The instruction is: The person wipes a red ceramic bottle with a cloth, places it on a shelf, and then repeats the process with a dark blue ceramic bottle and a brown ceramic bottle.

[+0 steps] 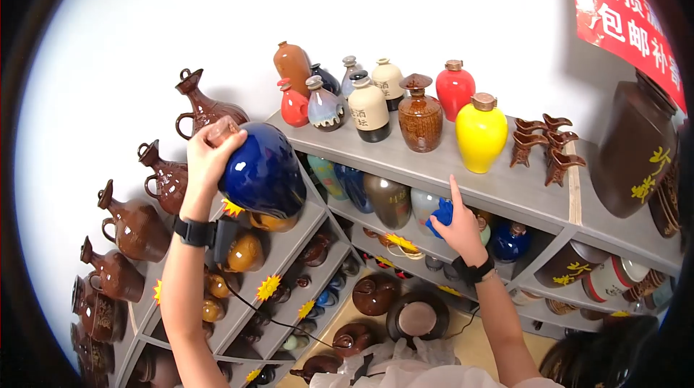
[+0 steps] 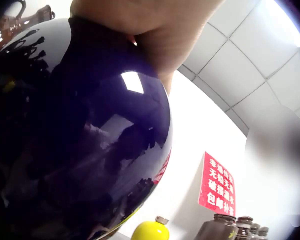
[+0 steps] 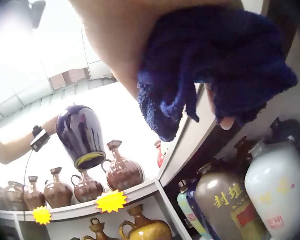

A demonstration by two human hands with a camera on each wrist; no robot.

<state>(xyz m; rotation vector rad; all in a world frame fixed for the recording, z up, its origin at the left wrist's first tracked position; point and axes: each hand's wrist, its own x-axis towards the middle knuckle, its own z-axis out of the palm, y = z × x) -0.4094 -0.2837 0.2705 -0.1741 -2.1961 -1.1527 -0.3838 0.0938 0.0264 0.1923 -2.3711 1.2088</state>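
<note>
My left hand [image 1: 207,164] grips a large glossy dark-blue jar [image 1: 266,171] by its neck, holding it tilted in the air. In the right wrist view the jar [image 3: 81,132] hangs above the shelf of brown jugs, its pale base showing. The left wrist view is mostly filled by the jar's shiny side [image 2: 80,145]. My right hand [image 1: 463,230] holds a crumpled blue cloth [image 1: 439,217], with the index finger stretched out toward the shelf edge. Close up, the cloth [image 3: 210,60] looks like fluffy towelling and hides most of the fingers.
Along the grey top shelf [image 1: 347,148] stand a yellow jar [image 1: 481,133], a red jar [image 1: 455,90], a brown lidded jar [image 1: 420,117] and several bottles. Brown jugs [image 1: 134,227] line the left shelf. More jars fill the lower shelves. A red sign [image 1: 627,12] hangs at right.
</note>
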